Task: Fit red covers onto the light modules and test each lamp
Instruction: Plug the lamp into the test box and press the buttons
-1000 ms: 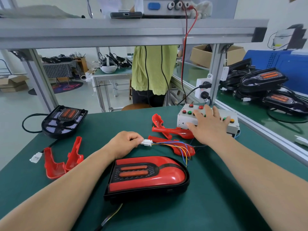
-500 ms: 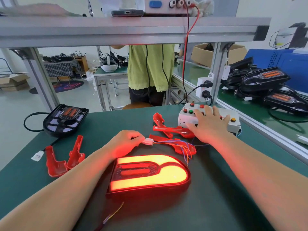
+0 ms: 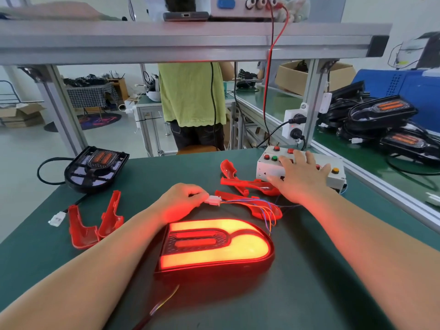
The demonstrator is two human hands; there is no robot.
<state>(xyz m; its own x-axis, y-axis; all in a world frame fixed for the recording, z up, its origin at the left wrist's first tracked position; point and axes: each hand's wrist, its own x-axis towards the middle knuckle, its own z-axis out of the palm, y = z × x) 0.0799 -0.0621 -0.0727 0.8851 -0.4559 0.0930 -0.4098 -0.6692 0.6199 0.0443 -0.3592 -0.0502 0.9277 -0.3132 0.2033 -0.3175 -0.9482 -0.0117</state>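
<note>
Left hand pinched the white connector just behind the lit lamp, which lay crosswise, nearer that hand. Right hand, fingers straight, pressed the test box.

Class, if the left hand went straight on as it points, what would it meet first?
Likely the loose red cover beyond the white connector that the left hand pinches, though depth is unclear.

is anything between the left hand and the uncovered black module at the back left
Nothing visible does: bare green mat lies between the left hand and the uncovered module. The loose red cover sits off that line, nearer the person. That hand pinches a white connector.
</note>
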